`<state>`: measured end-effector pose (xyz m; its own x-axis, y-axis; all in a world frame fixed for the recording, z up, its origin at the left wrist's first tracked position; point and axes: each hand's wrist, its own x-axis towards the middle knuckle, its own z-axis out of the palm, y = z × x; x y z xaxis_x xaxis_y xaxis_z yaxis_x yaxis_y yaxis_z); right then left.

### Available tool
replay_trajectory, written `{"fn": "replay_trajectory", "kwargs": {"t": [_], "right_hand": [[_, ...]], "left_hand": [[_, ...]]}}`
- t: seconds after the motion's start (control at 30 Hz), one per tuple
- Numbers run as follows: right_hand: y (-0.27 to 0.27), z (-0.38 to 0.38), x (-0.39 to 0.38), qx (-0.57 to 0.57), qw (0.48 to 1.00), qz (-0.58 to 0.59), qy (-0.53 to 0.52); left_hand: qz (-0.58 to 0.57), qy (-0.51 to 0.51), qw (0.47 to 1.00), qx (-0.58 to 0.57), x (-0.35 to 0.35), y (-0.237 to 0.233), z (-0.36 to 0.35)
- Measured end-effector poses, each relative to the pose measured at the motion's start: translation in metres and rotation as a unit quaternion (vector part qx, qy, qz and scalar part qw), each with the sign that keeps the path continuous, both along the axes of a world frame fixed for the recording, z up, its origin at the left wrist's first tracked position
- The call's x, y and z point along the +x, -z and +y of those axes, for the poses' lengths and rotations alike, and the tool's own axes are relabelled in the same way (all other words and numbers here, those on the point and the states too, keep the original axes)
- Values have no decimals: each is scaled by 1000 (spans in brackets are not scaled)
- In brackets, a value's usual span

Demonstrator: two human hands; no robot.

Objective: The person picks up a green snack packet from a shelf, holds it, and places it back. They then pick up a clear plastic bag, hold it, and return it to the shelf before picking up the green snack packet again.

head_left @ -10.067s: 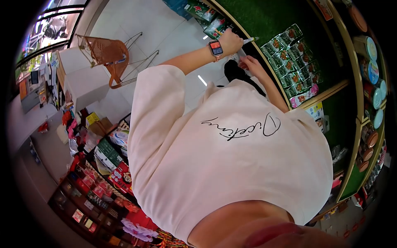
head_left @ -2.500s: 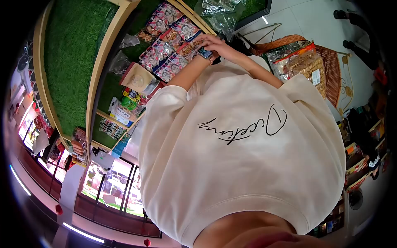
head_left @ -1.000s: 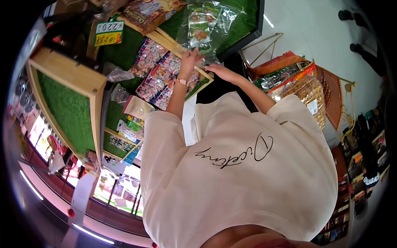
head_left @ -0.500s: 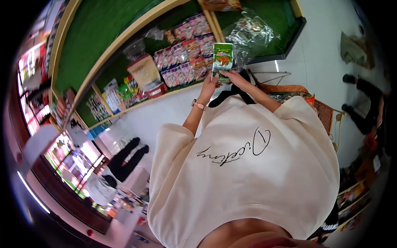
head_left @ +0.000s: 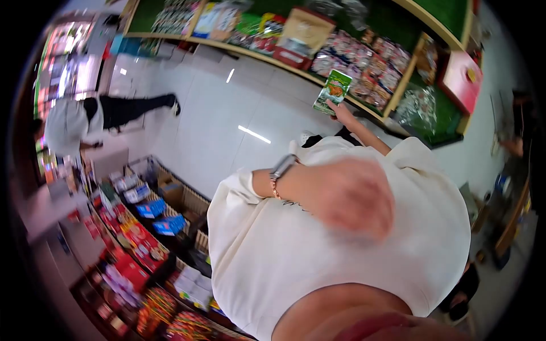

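Observation:
My right hand (head_left: 343, 113) grips a green snack packet (head_left: 335, 86) by its lower corner, fingers closed on it. The packet has an orange food picture on its front and is held out at the edge of the display shelf (head_left: 267, 55). In front of my chest, close to the camera, my left hand (head_left: 359, 199) is smeared by motion, so its fingers cannot be read. A watch (head_left: 283, 166) and a bracelet circle that wrist. Behind the packet, pink snack bags (head_left: 348, 54) lie in rows on the green-lined shelf.
A large tan pouch (head_left: 305, 31) stands on the shelf, with clear plastic packaging (head_left: 416, 108) to the right. Baskets and boxed goods (head_left: 136, 244) fill the lower left. Another person (head_left: 74, 122) is at the far left.
My left hand has let go of the packet and come up in front of my chest. My right hand still holds the packet. The view has swung round, bringing the goods at lower left into sight.

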<state>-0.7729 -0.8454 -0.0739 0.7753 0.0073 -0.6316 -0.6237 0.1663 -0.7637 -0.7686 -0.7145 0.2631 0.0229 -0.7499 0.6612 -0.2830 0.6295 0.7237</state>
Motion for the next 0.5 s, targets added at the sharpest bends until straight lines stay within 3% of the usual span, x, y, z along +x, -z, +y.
{"fn": "replay_trajectory", "kwargs": {"t": [0.07, 0.17, 0.3, 0.5], "right_hand": [[10, 37, 18, 21, 999, -3, -29], [9, 88, 33, 53, 996, -25, -71], [7, 128, 58, 48, 986, -11, -160], [0, 156, 96, 39, 987, -10, -155]], "left_hand": [[73, 75, 984, -142, -21, -19, 26], [140, 80, 987, -24, -35, -32, 66], [144, -20, 985, -90, -36, -43, 80], [118, -72, 975, -175, -12, -62, 86]]}}
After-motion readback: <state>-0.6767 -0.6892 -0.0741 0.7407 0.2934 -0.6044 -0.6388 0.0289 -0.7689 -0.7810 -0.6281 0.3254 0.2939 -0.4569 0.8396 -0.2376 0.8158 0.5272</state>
